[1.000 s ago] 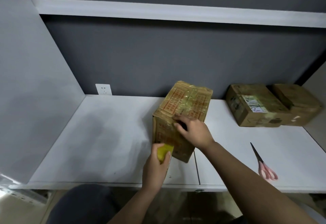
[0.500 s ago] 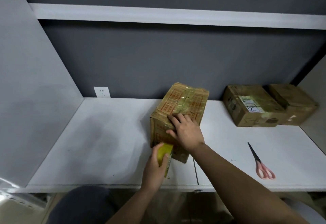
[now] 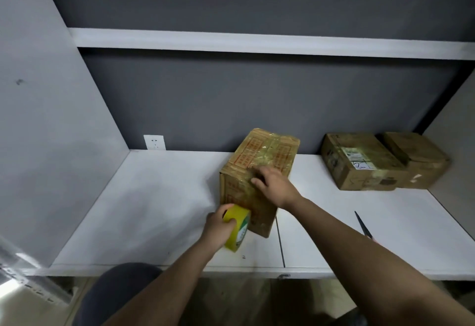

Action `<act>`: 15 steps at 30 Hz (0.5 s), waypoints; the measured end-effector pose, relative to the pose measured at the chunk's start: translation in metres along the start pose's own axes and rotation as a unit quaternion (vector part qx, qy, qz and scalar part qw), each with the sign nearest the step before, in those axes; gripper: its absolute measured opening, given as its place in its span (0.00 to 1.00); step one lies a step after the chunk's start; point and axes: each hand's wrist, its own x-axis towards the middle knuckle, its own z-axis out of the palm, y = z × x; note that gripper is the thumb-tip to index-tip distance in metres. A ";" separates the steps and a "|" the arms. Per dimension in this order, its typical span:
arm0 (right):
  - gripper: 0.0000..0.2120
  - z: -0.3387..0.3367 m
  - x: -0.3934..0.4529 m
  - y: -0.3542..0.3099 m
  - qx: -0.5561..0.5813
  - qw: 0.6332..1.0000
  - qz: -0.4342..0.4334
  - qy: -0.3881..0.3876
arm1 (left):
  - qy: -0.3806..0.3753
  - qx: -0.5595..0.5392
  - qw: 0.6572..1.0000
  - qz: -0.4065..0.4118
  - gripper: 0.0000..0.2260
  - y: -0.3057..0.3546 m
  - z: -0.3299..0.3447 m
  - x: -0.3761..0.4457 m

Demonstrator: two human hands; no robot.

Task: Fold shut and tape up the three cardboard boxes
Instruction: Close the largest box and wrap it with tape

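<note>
Fingers of the left hand (image 3: pixel 217 225) curled round the yellow tape roll (image 3: pixel 237 228), pressed against the box (image 3: pixel 259 171). Right hand (image 3: pixel 276 187) lay on the box's top edge above, fingers loosely spread.

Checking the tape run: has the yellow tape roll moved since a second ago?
Yes. The tape roll in the left hand has dropped down the near face of the box, toward the table's front edge.
</note>
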 end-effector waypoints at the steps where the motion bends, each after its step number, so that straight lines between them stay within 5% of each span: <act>1: 0.21 -0.006 -0.003 0.005 0.009 1.000 0.002 0.012 | 0.011 0.035 0.999 0.010 0.15 0.005 -0.001 -0.001; 6: 0.13 -0.030 -0.026 0.047 0.013 0.991 0.061 0.121 | 0.162 0.227 0.925 0.260 0.06 0.046 -0.001 -0.019; 10: 0.13 -0.049 -0.054 0.095 -0.016 0.975 0.150 0.163 | 0.114 0.342 0.835 0.415 0.09 0.104 0.030 -0.013; 15: 0.14 -0.061 -0.105 0.165 -0.087 0.954 0.252 0.135 | 0.045 0.438 0.783 0.440 0.13 0.149 0.109 0.006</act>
